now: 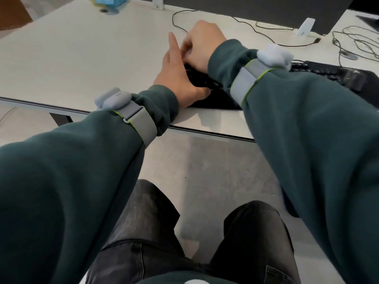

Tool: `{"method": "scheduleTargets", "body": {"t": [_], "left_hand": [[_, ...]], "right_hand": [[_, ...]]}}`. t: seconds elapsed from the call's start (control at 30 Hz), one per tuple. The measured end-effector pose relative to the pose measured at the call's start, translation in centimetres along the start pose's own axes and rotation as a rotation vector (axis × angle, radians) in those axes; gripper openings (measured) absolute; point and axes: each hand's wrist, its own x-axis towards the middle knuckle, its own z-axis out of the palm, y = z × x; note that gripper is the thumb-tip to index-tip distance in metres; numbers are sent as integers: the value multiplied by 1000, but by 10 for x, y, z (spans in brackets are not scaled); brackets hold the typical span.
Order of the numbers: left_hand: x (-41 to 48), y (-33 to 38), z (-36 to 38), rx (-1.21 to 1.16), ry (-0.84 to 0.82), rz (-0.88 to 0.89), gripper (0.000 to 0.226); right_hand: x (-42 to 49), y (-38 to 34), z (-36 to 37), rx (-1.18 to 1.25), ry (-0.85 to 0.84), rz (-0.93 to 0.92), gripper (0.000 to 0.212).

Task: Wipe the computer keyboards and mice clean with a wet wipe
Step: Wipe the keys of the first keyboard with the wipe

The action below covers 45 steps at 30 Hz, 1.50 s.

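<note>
Two hands meet at the left end of a black keyboard.

The right hand (202,48) curls knuckles-up over the keys, blurred; I cannot tell what its fingers hold. The left hand (178,76) rests open beside it, index finger straight, thumb on the near edge. The keyboard (328,71), matte with low dark keys, runs toward 3 o'clock across the white desk (82,58). Thin black cables (297,45) trail at 1 o'clock.

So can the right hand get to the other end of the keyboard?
Probably yes. The right hand sits over the left end of the keyboard, and nothing shows lying on the keys toward the right end; only its own sleeve crosses above.
</note>
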Motion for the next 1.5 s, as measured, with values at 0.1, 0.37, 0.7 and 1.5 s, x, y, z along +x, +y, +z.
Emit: {"method": "scheduleTargets", "body": {"t": [0.1,0.37,0.7,1.5], "left_hand": [[-1,3,5,44,0,-9,131],[-1,5,7,110,-44,28,122],[0,4,9,150,-60,39,112],[-3,1,18,392,-26,177,90]], "right_hand": [[-2,40,-10,-153,-7,95,12],[-8,26,-2,39,60,164,20],[-15,89,-21,-189,65,314,21],[-35,113,-22,-60,161,390,26]]}}
